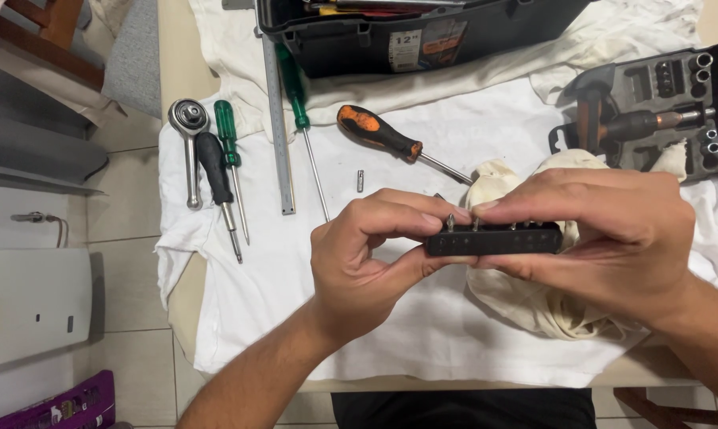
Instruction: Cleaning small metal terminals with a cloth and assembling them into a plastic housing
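Far left on the white cloth [359, 318]: ratchet [189, 135], three screwdrivers, steel ruler [277, 119], loose bit [360, 180]. Nearer, at centre, left hand [359, 270] pinched on the left end of the black bit holder [494, 238], thumb under, forefinger at the first bit [449, 221]. Right hand [605, 238] clamped over the holder's right end (raised above a crumpled rag). Seemingly mid-way through seating or pulling a bit; next calls for a firm, straight fingertip grip. Socket case [661, 103] far right.

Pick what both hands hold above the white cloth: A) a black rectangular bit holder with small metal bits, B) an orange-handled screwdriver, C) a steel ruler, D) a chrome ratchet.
A: the left hand and right hand grip the black rectangular bit holder at its ends.
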